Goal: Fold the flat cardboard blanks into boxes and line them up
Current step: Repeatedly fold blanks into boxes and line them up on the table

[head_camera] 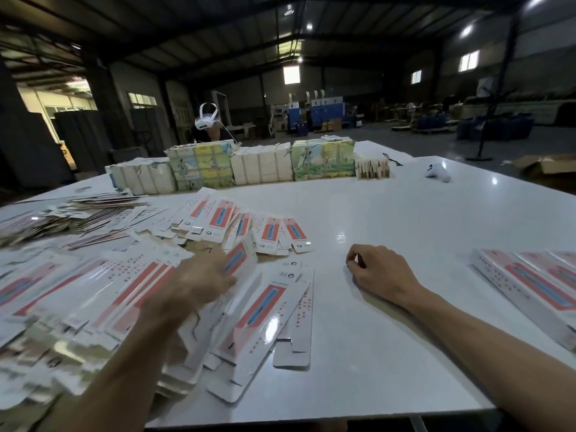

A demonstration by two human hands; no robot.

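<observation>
A wide heap of flat white cardboard blanks (268, 310) with red and blue print covers the left half of the white table (389, 213). My left hand (193, 282) is blurred and reaches over this heap, its straight fingers touching a blank near the middle. My right hand (380, 272) rests on the bare tabletop to the right of the heap, fingers loosely curled and holding nothing. Several folded boxes (530, 279) lie side by side in a row at the right edge of the table.
Bundles of other printed cartons (261, 165) stand in a line along the far side of the table. A white controller (438, 173) lies at the far right. A person wearing a headset (207, 120) is behind the bundles.
</observation>
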